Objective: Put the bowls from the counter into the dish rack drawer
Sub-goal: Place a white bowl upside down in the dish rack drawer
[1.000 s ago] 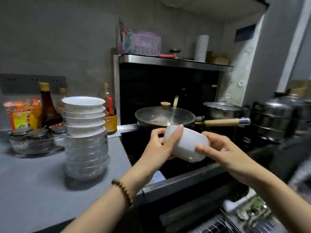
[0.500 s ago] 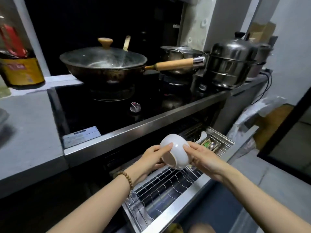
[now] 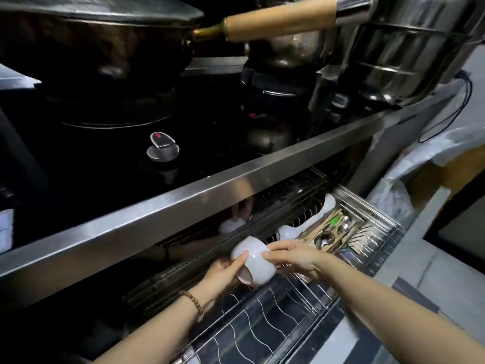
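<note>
A white bowl [image 3: 256, 260] is tilted on its side with its base up, held just above the wire rack of the open dish rack drawer [image 3: 265, 327]. My left hand [image 3: 221, 274] grips the bowl at its rim from the left, thumb on the outer wall. My right hand [image 3: 294, 260] holds it from the right, fingers curled round the far side. The bowl sits near the rear of the drawer, under the steel counter edge. The stack of bowls on the counter is out of view.
The steel stove front [image 3: 183, 214] overhangs the drawer. A cutlery tray [image 3: 338, 232] with spoons and chopsticks fills the drawer's right end, white spoons [image 3: 288, 231] beside it. Above are a wok [image 3: 99, 43] with a wooden handle, a stove knob [image 3: 162, 148] and steel pots [image 3: 409, 48].
Both hands carried the bowl from above the stove down to the open drawer and turned it on its side. The view dropped from the counter to the drawer.
</note>
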`<state>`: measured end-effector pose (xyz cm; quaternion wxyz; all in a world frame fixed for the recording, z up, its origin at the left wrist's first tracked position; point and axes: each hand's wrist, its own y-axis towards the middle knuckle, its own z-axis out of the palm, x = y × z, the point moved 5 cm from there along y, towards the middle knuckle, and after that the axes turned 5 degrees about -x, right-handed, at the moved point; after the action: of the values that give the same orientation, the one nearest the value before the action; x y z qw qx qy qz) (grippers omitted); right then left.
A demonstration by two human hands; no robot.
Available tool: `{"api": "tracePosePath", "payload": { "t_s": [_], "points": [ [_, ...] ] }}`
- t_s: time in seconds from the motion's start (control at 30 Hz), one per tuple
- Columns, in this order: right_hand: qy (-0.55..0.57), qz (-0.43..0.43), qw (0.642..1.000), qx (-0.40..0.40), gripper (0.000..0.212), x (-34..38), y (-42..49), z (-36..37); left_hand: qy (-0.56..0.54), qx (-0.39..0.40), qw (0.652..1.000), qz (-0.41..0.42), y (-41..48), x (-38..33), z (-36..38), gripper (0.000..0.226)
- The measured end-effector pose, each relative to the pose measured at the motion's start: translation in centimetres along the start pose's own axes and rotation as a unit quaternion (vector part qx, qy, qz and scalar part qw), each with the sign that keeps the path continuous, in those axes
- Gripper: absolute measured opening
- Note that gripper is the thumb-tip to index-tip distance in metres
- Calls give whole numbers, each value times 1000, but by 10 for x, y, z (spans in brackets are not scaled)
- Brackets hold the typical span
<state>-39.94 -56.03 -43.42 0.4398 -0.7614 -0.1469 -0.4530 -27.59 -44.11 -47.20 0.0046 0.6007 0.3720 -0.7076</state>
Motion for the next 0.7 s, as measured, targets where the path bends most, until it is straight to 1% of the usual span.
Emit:
{"api": "tracePosePath", "payload": {
  "t_s": [0.1, 0.2, 0.23, 0.33, 0.37, 0.53, 0.7],
  "points": [
    [13, 33, 999, 16, 6, -11, 28, 2, 30, -15, 999, 10, 24, 15, -1, 47],
    [28, 57, 998, 25, 4, -22, 48, 5, 44, -34, 998, -4, 37, 24, -1, 38],
    [31, 61, 997, 24, 3, -24, 53, 6, 53, -41, 998, -8, 41, 27, -2, 40],
    [35, 65, 997, 10, 3, -32, 63, 8, 89, -60, 994, -8, 53, 34, -4, 59],
    [40, 66, 997, 8, 4, -34, 64, 8, 91, -65, 994, -6, 55, 36, -4, 60],
    [46, 79, 996, 1, 5, -46, 68, 3, 64, -68, 996, 12, 61, 39, 2, 51],
    [32, 75, 997, -17, 13, -51, 71, 3, 68, -81, 994, 24, 67, 43, 1, 46]
  ]
}}
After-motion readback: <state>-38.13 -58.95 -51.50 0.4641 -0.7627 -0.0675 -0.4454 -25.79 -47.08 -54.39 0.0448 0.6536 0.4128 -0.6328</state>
